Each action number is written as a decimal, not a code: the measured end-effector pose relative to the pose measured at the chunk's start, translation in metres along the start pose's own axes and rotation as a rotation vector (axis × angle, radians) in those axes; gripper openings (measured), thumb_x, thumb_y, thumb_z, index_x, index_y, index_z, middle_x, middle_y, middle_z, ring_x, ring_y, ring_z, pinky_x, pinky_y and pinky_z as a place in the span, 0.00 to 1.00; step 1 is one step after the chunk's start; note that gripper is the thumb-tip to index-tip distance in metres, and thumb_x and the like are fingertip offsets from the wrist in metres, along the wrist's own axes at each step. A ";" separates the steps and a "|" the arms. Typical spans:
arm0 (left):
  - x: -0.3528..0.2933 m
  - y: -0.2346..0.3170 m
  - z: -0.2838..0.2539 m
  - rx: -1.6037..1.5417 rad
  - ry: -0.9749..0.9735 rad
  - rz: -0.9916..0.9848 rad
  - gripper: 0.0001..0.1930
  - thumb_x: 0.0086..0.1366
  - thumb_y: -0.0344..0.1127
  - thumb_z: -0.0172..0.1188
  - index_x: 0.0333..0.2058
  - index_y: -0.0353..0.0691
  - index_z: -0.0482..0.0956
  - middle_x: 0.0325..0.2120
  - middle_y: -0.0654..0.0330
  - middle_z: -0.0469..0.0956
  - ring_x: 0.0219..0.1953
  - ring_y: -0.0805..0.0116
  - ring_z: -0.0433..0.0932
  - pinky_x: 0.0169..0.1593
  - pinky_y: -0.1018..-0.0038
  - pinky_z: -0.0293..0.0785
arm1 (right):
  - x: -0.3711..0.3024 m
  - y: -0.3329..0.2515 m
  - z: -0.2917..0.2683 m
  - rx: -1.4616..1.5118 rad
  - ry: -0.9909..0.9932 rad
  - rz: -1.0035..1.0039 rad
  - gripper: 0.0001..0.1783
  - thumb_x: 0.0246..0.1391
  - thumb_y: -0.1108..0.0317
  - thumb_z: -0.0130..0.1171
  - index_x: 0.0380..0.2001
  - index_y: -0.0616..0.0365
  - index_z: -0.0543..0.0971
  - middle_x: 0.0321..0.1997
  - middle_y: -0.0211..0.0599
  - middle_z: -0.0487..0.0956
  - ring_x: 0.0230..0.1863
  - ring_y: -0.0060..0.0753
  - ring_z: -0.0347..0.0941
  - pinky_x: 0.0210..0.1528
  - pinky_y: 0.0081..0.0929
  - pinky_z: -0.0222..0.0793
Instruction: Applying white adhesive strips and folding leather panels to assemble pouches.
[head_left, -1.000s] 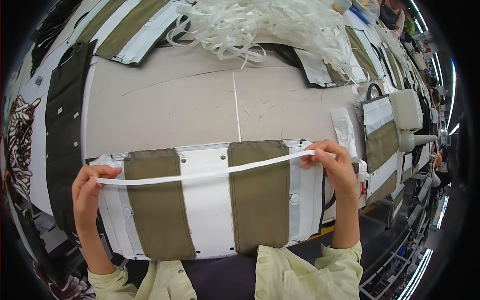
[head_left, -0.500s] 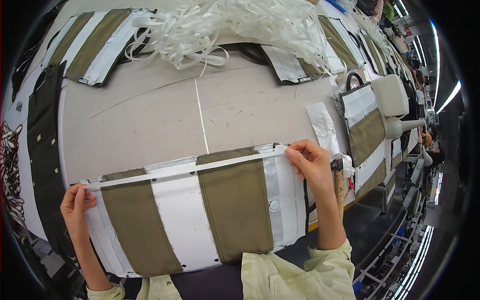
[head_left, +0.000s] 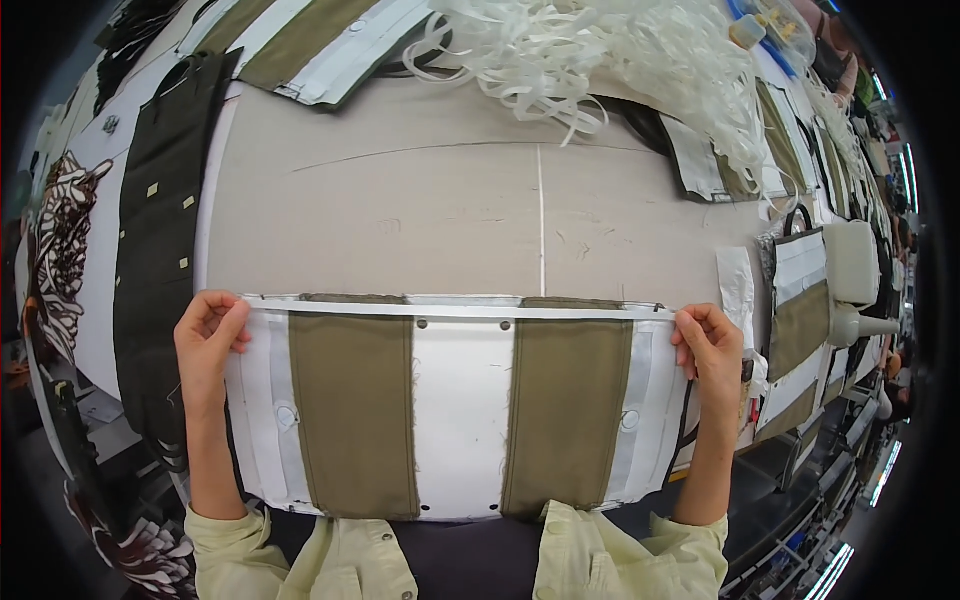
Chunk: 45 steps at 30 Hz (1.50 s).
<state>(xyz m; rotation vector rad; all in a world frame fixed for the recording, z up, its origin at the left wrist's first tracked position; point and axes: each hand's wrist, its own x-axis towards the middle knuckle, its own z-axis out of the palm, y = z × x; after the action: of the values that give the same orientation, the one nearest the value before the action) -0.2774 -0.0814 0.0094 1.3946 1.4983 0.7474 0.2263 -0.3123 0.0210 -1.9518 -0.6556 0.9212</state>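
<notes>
A fabric panel (head_left: 463,420) with white and olive-green vertical stripes lies flat before me at the table's near edge. Along its far edge runs a narrow white strip (head_left: 465,313), stretched straight from side to side. My left hand (head_left: 213,322) pinches the strip's left end at the panel's far left corner. The other end is pinched by my right hand (head_left: 708,340) at the far right corner. Two small dark dots sit just below the strip on the white middle band, and round pale discs show near both sides.
A heap of loose white strips (head_left: 600,70) covers the table's far side, among more striped panels (head_left: 300,45). Dark green fabric (head_left: 165,230) with pale squares lies at left. To the right stand a white plastic bottle (head_left: 852,262) and another striped piece (head_left: 798,320).
My view has swung left, so the scene sits further right. The panel and strip, slanted before, now run level across the view. Both hands still pinch the strip's ends.
</notes>
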 end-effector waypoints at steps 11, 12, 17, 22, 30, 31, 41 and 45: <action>0.000 0.011 0.005 -0.165 -0.129 -0.044 0.07 0.69 0.32 0.67 0.39 0.33 0.84 0.27 0.66 0.81 0.28 0.81 0.78 0.33 0.82 0.75 | -0.013 -0.092 0.082 -0.648 0.062 -0.716 0.11 0.58 0.73 0.67 0.44 0.61 0.79 0.38 0.37 0.76 0.34 0.33 0.73 0.35 0.30 0.68; -0.002 0.010 0.003 -0.184 -0.143 -0.031 0.07 0.69 0.32 0.67 0.39 0.33 0.83 0.28 0.66 0.81 0.28 0.81 0.78 0.33 0.82 0.75 | -0.014 -0.105 0.113 -0.559 -0.112 -0.812 0.12 0.57 0.74 0.68 0.44 0.61 0.80 0.39 0.38 0.77 0.37 0.36 0.74 0.38 0.32 0.69; 0.000 0.006 0.001 -0.235 -0.168 -0.004 0.07 0.70 0.31 0.66 0.40 0.33 0.83 0.28 0.66 0.81 0.29 0.82 0.78 0.34 0.82 0.77 | -0.016 -0.136 0.274 -0.323 -0.508 -1.113 0.11 0.57 0.72 0.68 0.43 0.61 0.81 0.45 0.43 0.79 0.47 0.48 0.74 0.50 0.41 0.70; -0.003 0.001 0.005 -0.179 -0.181 0.071 0.08 0.69 0.30 0.66 0.43 0.33 0.83 0.30 0.62 0.82 0.30 0.78 0.80 0.35 0.81 0.79 | -0.011 -0.127 0.328 -0.393 -0.553 -0.993 0.08 0.60 0.72 0.65 0.41 0.61 0.80 0.40 0.42 0.79 0.44 0.45 0.75 0.47 0.39 0.72; -0.055 0.004 0.003 0.728 -0.036 0.778 0.20 0.54 0.30 0.71 0.46 0.34 0.82 0.53 0.56 0.79 0.54 0.56 0.77 0.49 0.64 0.78 | -0.013 -0.163 0.305 -0.093 -0.592 -0.372 0.09 0.67 0.69 0.62 0.37 0.65 0.78 0.27 0.29 0.77 0.29 0.19 0.71 0.33 0.22 0.68; -0.057 0.002 0.003 0.726 -0.036 0.773 0.20 0.54 0.30 0.71 0.46 0.34 0.82 0.53 0.56 0.79 0.54 0.56 0.77 0.49 0.64 0.78 | -0.016 -0.163 0.307 -0.094 -0.661 -0.384 0.09 0.67 0.68 0.63 0.37 0.65 0.78 0.27 0.28 0.76 0.29 0.18 0.69 0.33 0.21 0.68; -0.052 -0.012 0.006 0.846 -0.011 0.865 0.18 0.58 0.30 0.61 0.48 0.31 0.79 0.54 0.41 0.78 0.60 0.50 0.75 0.60 0.60 0.72 | -0.018 -0.158 0.338 -0.116 -0.872 -0.058 0.10 0.66 0.69 0.61 0.36 0.67 0.79 0.23 0.29 0.77 0.20 0.15 0.66 0.21 0.21 0.61; -0.051 -0.013 0.007 0.857 -0.025 0.866 0.20 0.58 0.31 0.61 0.50 0.30 0.78 0.54 0.41 0.78 0.60 0.50 0.75 0.61 0.59 0.72 | -0.016 -0.148 0.345 -0.159 -0.829 -0.049 0.10 0.66 0.69 0.61 0.35 0.67 0.79 0.22 0.29 0.77 0.21 0.16 0.68 0.22 0.22 0.63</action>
<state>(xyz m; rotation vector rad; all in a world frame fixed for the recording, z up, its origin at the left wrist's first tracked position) -0.2798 -0.1344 0.0057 2.7759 1.1860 0.5704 -0.0738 -0.0863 0.0306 -1.6239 -1.2601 1.7037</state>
